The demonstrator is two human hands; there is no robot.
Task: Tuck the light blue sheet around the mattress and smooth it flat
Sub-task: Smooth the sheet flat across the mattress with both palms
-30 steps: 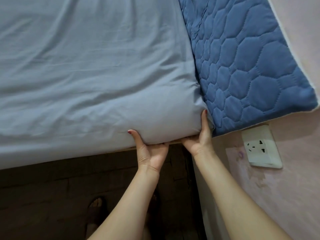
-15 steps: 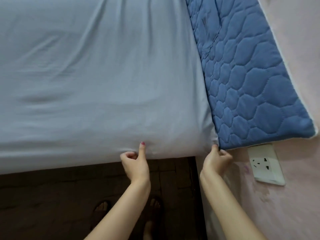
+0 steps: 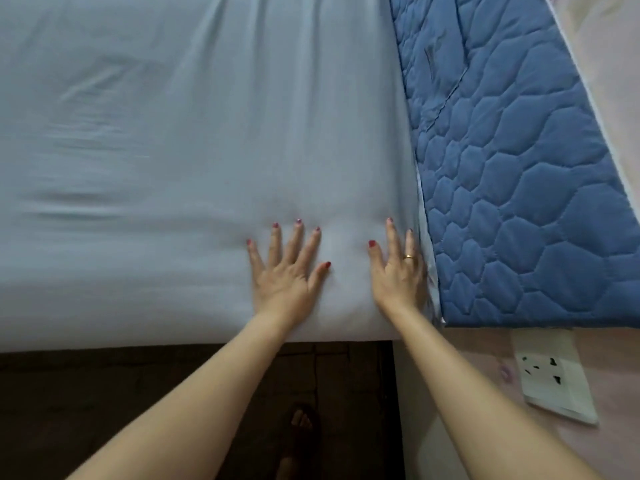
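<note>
The light blue sheet point(image 3: 180, 161) covers the mattress and wraps over its near edge and right-hand corner. Soft creases run across its left half; the part by the corner lies taut. My left hand point(image 3: 285, 270) rests flat on top of the sheet near the front edge, fingers spread, holding nothing. My right hand point(image 3: 398, 271) lies flat beside it at the mattress's right edge, fingers apart, its outer side pressed against the gap next to the quilted pad. Neither hand grips any cloth.
A dark blue quilted pad point(image 3: 519, 174) stands against the pink wall point(image 3: 616, 393) to the right of the mattress. A white wall socket point(image 3: 550, 375) sits below it. Dark floor point(image 3: 104, 410) and my feet point(image 3: 299, 422) lie below the bed's front edge.
Both hands left the underside of the mattress corner, where they held the sheet's edge, and moved up onto the top. They now lie flat and spread on the sheet.
</note>
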